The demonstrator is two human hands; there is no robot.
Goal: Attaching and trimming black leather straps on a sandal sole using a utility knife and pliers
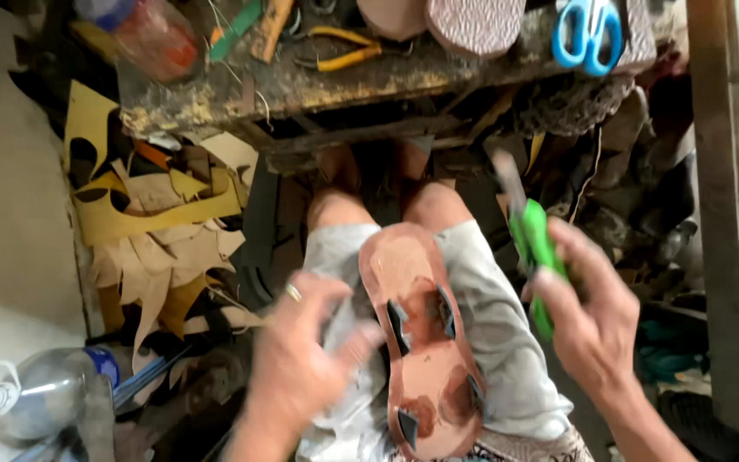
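Brown leather sandal sole (425,342) with dark slits lies on lap. Left hand (301,359), grip apart, fingertips touching sole edge. Right hand (592,316), grip clamped on green-handled knife (530,248), blade up. Risk: unpinned sole could slide off lap; blade near knee could nick skin.

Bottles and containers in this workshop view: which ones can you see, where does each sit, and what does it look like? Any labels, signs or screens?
Clear plastic bottle: bottom left on the floor, lying on its side, blue cap.
Clear plastic jar: top left on the workbench, tilted, blue lid, reddish contents, blurred.
Labels, signs, screens: none visible.
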